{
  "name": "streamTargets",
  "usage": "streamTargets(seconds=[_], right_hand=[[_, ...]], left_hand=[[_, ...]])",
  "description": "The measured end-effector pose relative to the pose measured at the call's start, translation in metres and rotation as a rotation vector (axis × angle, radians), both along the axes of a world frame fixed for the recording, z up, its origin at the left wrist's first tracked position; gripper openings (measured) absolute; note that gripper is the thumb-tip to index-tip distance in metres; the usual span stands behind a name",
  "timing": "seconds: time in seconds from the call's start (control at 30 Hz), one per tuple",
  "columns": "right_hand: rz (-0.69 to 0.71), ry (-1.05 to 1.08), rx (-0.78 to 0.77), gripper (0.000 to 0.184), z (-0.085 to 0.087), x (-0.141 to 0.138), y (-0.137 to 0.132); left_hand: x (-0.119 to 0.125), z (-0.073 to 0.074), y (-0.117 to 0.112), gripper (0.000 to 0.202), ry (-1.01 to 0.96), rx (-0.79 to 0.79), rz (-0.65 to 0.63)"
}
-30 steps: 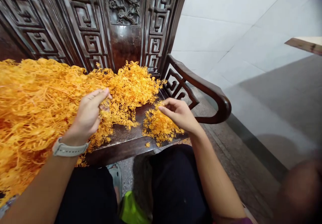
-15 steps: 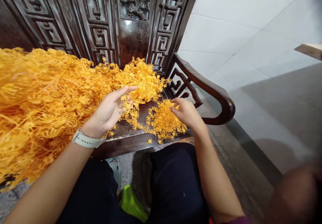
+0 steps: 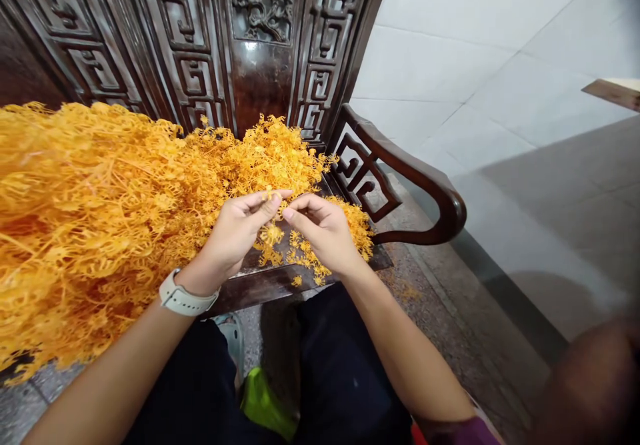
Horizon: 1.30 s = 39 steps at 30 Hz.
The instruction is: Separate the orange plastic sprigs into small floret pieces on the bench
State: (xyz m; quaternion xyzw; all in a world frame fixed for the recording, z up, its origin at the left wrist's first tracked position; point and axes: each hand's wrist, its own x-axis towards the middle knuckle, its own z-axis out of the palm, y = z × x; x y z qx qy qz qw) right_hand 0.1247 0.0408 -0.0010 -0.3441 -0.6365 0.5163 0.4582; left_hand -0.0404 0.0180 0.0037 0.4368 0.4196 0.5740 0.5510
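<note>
Sprigs (image 3: 100, 211) heap beside the left hand (image 3: 233, 235), which is pinching one strand (image 3: 273, 197); the right hand (image 3: 320, 228) curls close, its hold unclear. Slow, light teasing suits such tangles.

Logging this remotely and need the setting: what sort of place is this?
Probably an indoor room of a traditional Chinese-style home or hall: a dark carved-wood bench with fretwork back panels and a curved armrest, a white-tiled wall, and a speckled terrazzo floor.
</note>
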Motion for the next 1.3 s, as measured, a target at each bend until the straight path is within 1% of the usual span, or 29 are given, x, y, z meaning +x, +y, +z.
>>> streamTargets(seconds=[0.07,0.2,0.27,0.43,0.53,0.6,0.63,0.67,0.7,0.73,0.77,0.83,0.87,0.9,0.97,1.0,1.07,1.17,1.23,1.3], right_hand=[[-0.051,-0.048,0.094,0.028,-0.002,0.002,0.002],[-0.108,-0.238,0.373,0.015,-0.004,0.005,0.001],[-0.113,-0.279,0.445,0.013,-0.004,0.007,0.001],[0.009,-0.13,0.346,0.014,-0.005,0.008,-0.001],[0.039,-0.135,0.334,0.015,-0.005,0.005,-0.008],[0.089,-0.103,0.305,0.016,-0.001,0.004,-0.018],[0.13,-0.079,0.294,0.016,0.002,0.005,-0.024],[0.171,-0.063,0.298,0.016,0.005,0.006,-0.029],[0.201,-0.065,0.319,0.015,0.008,0.009,-0.032],[0.213,-0.095,0.357,0.013,0.011,0.013,-0.034],[0.208,-0.149,0.402,0.012,0.012,0.017,-0.031],[0.151,-0.293,0.453,0.009,0.01,0.031,-0.016],[0.11,-0.368,0.444,0.008,0.006,0.04,-0.003],[0.037,-0.436,0.409,0.007,0.001,0.051,0.011],[-0.15,-0.614,0.352,0.013,-0.011,0.075,0.04],[-0.21,-0.715,0.31,0.013,-0.017,0.087,0.052],[-0.278,-0.914,0.242,0.012,-0.028,0.109,0.07],[-0.245,-1.093,0.157,0.012,-0.036,0.128,0.08],[-0.185,-1.142,0.128,0.015,-0.039,0.132,0.08],[-0.161,-1.177,0.127,0.022,-0.041,0.133,0.079]], left_hand=[[0.0,0.002,0.0,0.032,0.07,0.046,0.035],[-0.001,0.008,-0.001,0.033,0.126,0.078,0.057],[-0.002,0.009,-0.001,0.032,0.139,0.075,0.061],[0.004,0.007,-0.001,0.021,0.154,0.087,0.102],[0.001,0.005,0.004,0.021,0.198,0.118,0.12],[-0.013,0.003,0.014,0.019,0.226,0.172,0.212],[-0.022,0.001,0.019,0.017,0.234,0.203,0.3],[-0.033,0.0,0.025,0.018,0.224,0.228,0.418],[-0.044,-0.002,0.03,0.02,0.217,0.21,0.492],[-0.053,-0.004,0.035,0.02,0.218,0.19,0.535],[-0.059,-0.006,0.038,0.019,0.227,0.149,0.522],[-0.061,-0.01,0.039,0.019,0.255,0.084,0.391],[-0.058,-0.01,0.039,0.019,0.263,0.08,0.321],[-0.053,-0.011,0.037,0.021,0.262,0.093,0.27],[-0.043,-0.01,0.035,0.022,0.237,0.118,0.233],[-0.039,-0.009,0.034,0.023,0.216,0.111,0.233],[-0.036,-0.008,0.034,0.022,0.171,0.049,0.222],[-0.039,-0.008,0.034,0.019,0.101,-0.045,0.151],[-0.041,-0.009,0.034,0.019,0.067,-0.063,0.112],[-0.042,-0.009,0.032,0.019,0.047,-0.055,0.1]])
